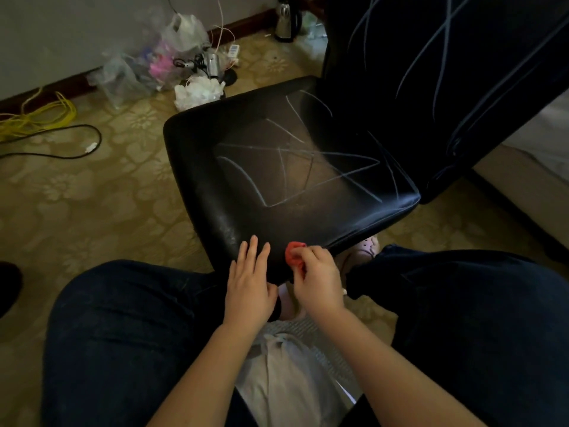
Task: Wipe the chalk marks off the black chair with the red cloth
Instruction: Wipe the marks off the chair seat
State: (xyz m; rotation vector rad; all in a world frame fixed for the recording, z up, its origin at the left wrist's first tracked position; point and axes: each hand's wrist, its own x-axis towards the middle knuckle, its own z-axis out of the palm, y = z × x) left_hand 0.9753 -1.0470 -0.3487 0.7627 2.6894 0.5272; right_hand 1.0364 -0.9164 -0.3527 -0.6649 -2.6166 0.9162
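Note:
The black chair point(246, 192) stands in front of me, its seat facing me and its backrest at the upper right. White chalk marks point(295, 167) cross the seat in lines and triangles, and more streak the backrest. My right hand point(320, 282) grips the bunched red cloth point(294, 255) at the seat's near edge. My left hand point(251, 278) lies flat with straight fingers on the same edge, just left of the cloth. My knees in dark trousers frame both hands.
Patterned carpet surrounds the chair. Plastic bags point(147, 66), yellow cable point(40, 115) and a black cord point(77, 143) lie on the floor at the upper left. A metal kettle point(286, 20) stands by the far wall. A bed edge point(529, 167) runs along the right.

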